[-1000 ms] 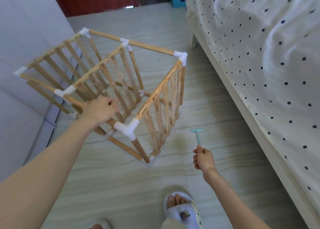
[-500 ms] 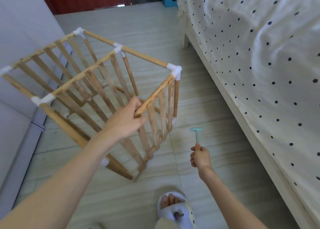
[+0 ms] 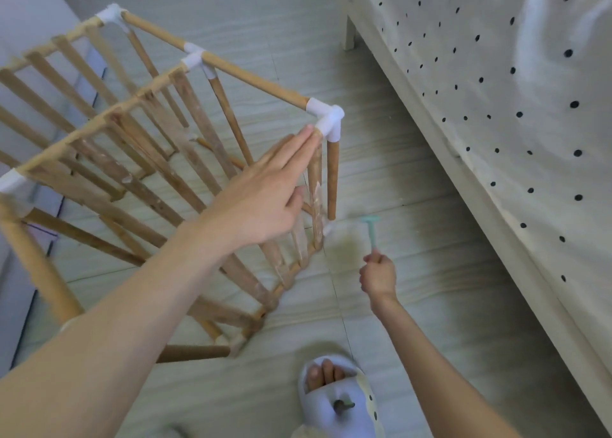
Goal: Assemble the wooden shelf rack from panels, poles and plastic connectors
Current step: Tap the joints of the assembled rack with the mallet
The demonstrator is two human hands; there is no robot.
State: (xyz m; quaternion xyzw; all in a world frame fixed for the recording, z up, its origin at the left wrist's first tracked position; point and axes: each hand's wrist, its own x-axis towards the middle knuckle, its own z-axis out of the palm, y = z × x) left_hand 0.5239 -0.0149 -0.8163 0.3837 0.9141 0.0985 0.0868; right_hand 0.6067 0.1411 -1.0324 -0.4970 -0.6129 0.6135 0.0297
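Releasing the slat, the left hand [image 3: 265, 199] now lies flat-fingered against the rack [image 3: 139, 146], steadying it; right hand [image 3: 379, 275] grips the mallet [image 3: 371, 232].

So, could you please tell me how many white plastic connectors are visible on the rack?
4: far corner, middle of the top pole, near-right corner, left edge. Lower ones may be hidden or blurred.

A home bedroom: a bed [image 3: 496, 113] with a dotted white sheet [image 3: 463, 57] stands on a pale tiled floor [image 3: 414, 305], and a foot wears a house slipper [image 3: 334, 408].
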